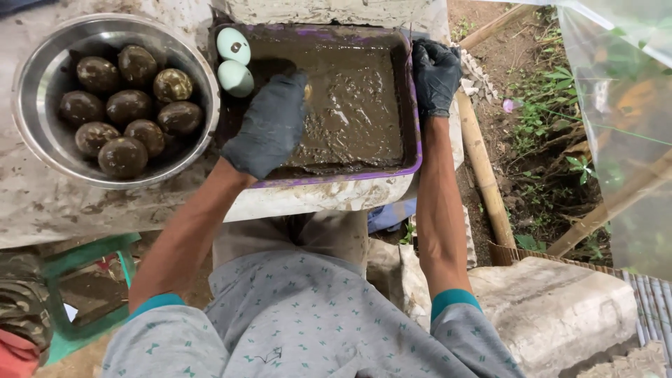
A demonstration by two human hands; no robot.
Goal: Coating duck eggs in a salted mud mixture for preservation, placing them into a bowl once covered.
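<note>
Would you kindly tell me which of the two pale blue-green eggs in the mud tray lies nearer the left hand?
The lower pale blue-green egg, unmarked, lies closest to the black-gloved left hand; the upper egg, bearing a dark mud spot, sits in the tray's far corner.

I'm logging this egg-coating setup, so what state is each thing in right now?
Purple tray: filled with wet brown mud.
Pale blue eggs: two, mostly clean, lying at the tray's far left corner.
Metal bowl: holds eight mud-coated eggs.
Left hand: gloved, muddy, down in the mud; closed around something I cannot identify.
Right hand: gloved, gripping the tray's right rim.
</note>
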